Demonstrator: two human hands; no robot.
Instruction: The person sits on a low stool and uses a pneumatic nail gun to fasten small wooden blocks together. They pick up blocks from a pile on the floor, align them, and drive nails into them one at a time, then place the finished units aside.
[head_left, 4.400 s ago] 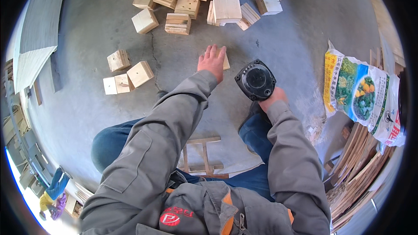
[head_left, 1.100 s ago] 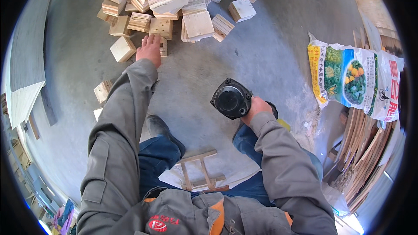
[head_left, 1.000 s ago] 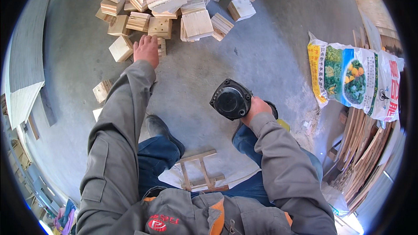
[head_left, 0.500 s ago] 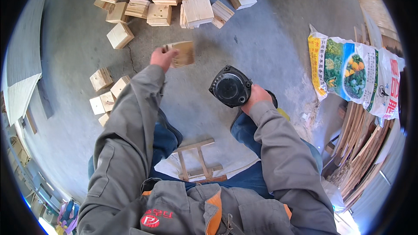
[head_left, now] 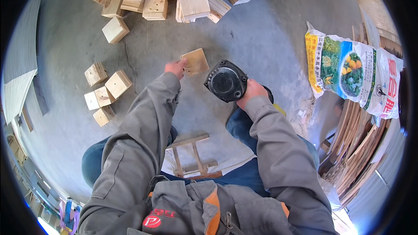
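Two hands on my feed. Right hand (head_left: 254,92): fingers wrapped round a black-headed power tool (head_left: 226,81); I judge it heavy, best held by its grip. Left hand (head_left: 176,68): fingers grasping a wooden block (head_left: 197,62) by its left edge, just left of the tool; likely light, stiff, hardly slippery; I'd pinch opposite faces. Block pile (head_left: 194,5) beyond.

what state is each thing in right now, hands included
square wooden block: gripped at one edge
left hand: closed on the block
black-capped tool: held, cap facing up
right hand: closed around the tool
block heap: loosely piled
left block cluster: loose, apart from the heap
printed bag: wrinkled, contents hidden
wood strips: piled unevenly
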